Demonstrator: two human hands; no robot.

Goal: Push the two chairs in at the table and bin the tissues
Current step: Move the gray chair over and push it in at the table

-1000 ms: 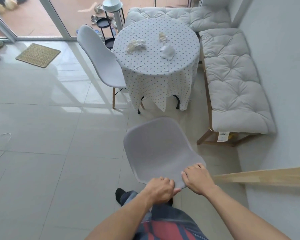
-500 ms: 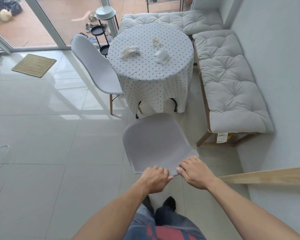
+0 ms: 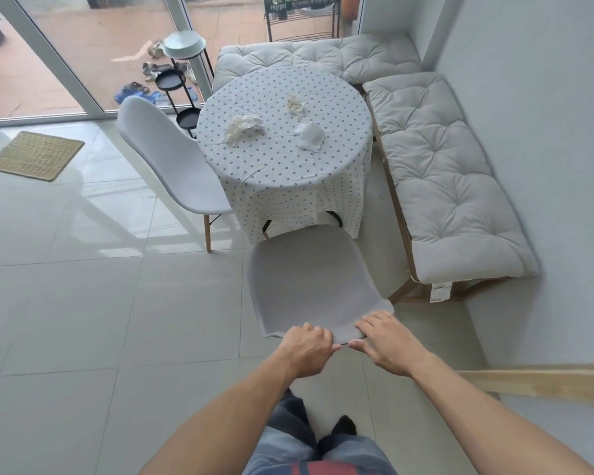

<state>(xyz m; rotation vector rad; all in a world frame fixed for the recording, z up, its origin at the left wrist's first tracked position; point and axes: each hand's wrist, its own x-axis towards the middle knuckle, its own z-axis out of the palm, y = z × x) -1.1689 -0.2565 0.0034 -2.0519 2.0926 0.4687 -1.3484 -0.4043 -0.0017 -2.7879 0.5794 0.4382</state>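
A grey shell chair (image 3: 309,275) stands right in front of me, its seat front touching the hanging edge of the dotted cloth on the round table (image 3: 282,173). My left hand (image 3: 306,351) and my right hand (image 3: 388,344) both grip the top rim of its backrest. A second grey chair (image 3: 172,159) stands at the table's left side, seat partly under the cloth. Three crumpled tissues lie on the tabletop: one at the left (image 3: 242,128), one at the back (image 3: 295,103), one at the right (image 3: 311,136).
A cushioned corner bench (image 3: 443,173) runs behind and to the right of the table. A black tiered stand (image 3: 180,80) is by the glass doors. A woven mat (image 3: 35,155) lies on the tiled floor at left. A wooden rail (image 3: 542,382) juts in at right.
The near chair has slid forward toward the table with both hands on its back, and I have stepped closer; the seat front now meets the cloth.
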